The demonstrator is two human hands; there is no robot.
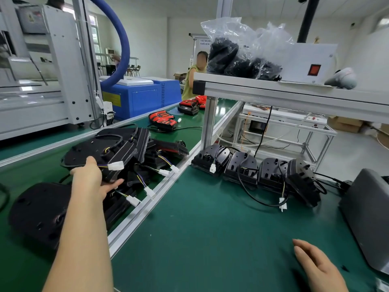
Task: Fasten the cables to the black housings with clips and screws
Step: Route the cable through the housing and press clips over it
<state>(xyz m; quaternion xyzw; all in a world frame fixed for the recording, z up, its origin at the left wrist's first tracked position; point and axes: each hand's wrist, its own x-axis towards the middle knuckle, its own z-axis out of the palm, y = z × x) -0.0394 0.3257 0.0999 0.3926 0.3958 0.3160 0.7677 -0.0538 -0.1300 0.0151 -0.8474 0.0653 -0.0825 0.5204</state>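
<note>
My left hand (92,180) grips the edge of a black housing (99,152) lifted over a pile of black housings (151,157) on the conveyor belt at the left. A cable with a white connector (115,166) hangs from it beside my thumb. Along the back of the green work mat (210,228) stands a row of several black housings (252,167), their black cables and white connectors (282,204) trailing forward. My right hand (315,264) rests flat and empty on the mat at the lower right.
An aluminium rail (160,190) separates the conveyor from the mat. A grey shelf (294,91) overhead carries bags of black parts (242,57) and a white box with a red switch. A dark grey case (370,218) lies at the right. A person stands farther down the belt.
</note>
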